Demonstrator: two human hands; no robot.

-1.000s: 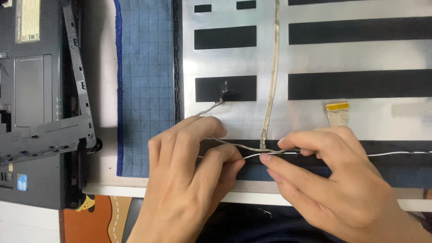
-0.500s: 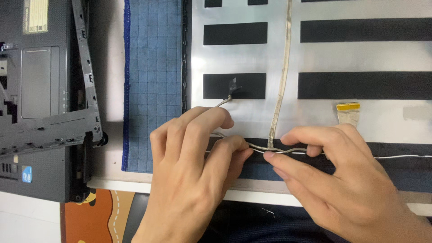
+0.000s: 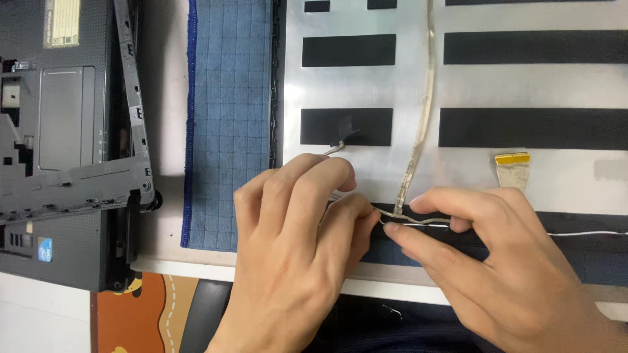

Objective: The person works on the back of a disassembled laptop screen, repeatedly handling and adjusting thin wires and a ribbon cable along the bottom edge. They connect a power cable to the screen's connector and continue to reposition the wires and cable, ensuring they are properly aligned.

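A silver panel (image 3: 418, 85) with black tape strips lies flat on a blue mat (image 3: 229, 124). A flat pale ribbon cable (image 3: 422, 111) runs down the panel to its lower black edge. My left hand (image 3: 294, 255) rests on that edge, fingers curled over thin wires. My right hand (image 3: 497, 268) pinches the ribbon cable's lower end between thumb and forefinger, right beside my left fingertips. A thin white wire (image 3: 582, 233) trails off to the right. A short flex with a yellow tip (image 3: 512, 168) lies on the panel above my right hand.
A dark grey laptop base (image 3: 59, 150) with its palm-rest frame loosened lies at the left. The white table edge (image 3: 170, 265) runs below the mat. An orange patterned surface (image 3: 137, 320) shows beneath it.
The view has drifted so everything sits slightly further right. Both hands stay at the panel's lower edge, fingers working closer together on the cable end.
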